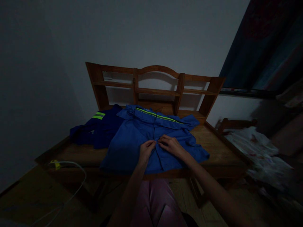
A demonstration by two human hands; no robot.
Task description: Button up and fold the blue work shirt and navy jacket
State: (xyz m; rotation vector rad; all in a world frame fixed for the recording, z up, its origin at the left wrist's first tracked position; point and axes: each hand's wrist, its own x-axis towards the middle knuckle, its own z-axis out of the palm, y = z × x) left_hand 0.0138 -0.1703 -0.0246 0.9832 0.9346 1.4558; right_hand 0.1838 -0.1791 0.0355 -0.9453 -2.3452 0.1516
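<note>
A blue work shirt (127, 142) with a thin yellow-green stripe across its chest lies spread, front up, on the wooden desk. My left hand (146, 150) pinches the shirt's front edge near the middle, thumb against fingertips. Just to its right, my right hand (170, 145) has its fingers bent down on the other side of the front opening, gripping the cloth there. The fingertips of both hands nearly meet. Whether a button or other fastener sits between them is too small and dark to make out. Below the hands, the two front edges part slightly.
A darker blue garment (106, 127) with a bright reflective band lies at the left, partly beneath the shirt. Wooden shelves (157, 92) rise along the desk's (220, 148) back. A white cable (81, 170) hangs at the front left. Pale cloth or plastic (253, 142) is heaped at the right.
</note>
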